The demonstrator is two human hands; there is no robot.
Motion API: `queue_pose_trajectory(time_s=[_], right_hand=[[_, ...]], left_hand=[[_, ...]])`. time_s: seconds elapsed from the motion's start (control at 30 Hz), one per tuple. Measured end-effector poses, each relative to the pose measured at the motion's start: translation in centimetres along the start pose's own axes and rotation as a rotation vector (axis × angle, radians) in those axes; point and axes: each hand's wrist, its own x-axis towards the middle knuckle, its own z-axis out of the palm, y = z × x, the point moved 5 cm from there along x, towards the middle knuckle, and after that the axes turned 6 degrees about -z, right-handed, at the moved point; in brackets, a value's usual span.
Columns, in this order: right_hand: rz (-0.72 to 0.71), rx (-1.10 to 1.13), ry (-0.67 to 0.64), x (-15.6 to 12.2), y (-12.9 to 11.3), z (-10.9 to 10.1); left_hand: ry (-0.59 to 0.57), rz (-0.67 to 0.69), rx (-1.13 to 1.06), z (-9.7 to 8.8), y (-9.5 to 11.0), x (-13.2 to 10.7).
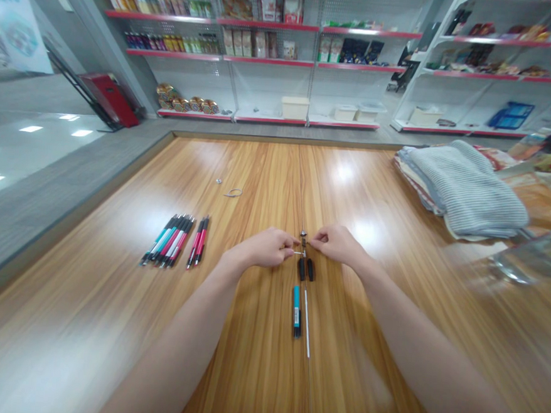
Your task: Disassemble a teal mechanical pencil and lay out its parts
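My left hand (269,246) is curled, its fingertips close together beside a cluster of small parts in the table's middle. A short thin white piece (297,253) lies at its thumb tip; whether it is gripped I cannot tell. From the other side, my right hand (337,243) pinches at the same small dark parts (304,242); what it holds is too small to name. Nearer me lie a black grip piece (301,269) and another black piece (310,270). Below them are a blue pen barrel (296,301) and a slim white refill (307,325).
Several pens (168,242) lie in a row at left, with two pink pens (198,242) beside them. A looped grey wire (233,193) and a small round piece (219,180) lie farther back. Folded cloths (465,188) are stacked at right on the wooden table (244,380).
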Motion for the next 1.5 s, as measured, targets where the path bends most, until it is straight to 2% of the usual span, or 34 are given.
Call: queue_pose_trajectory(time_s=[0.1, 0.3, 0.6, 0.83, 1.17, 1.37, 1.5], right_hand=[[-0.072, 0.04, -0.068, 0.1, -0.1, 0.0], [-0.11, 0.028, -0.072, 0.1, -0.2, 0.4], [-0.037, -0.13, -0.009, 0.1, -0.2, 0.9], [-0.028, -0.136, 0.02, 0.2, -0.4, 1.1], [0.068, -0.157, 0.056, 0.1, -0.5, 1.2], [0.053, -0.148, -0.012, 0.3, -0.5, 1.3], [0.044, -0.141, -0.005, 0.4, -0.6, 1.2]], left_hand=[[-0.005, -0.004, 0.005, 0.0, 0.1, 0.0], [-0.01, -0.004, 0.009, 0.0, 0.2, 0.0], [-0.015, 0.0, 0.003, -0.1, 0.2, -0.1], [-0.013, -0.015, 0.025, 0.0, 0.2, 0.0], [-0.004, 0.0, 0.025, 0.1, 0.1, 0.0], [-0.005, -0.008, 0.026, 0.0, 0.3, 0.0], [-0.007, -0.011, 0.045, 0.0, 0.3, 0.0]])
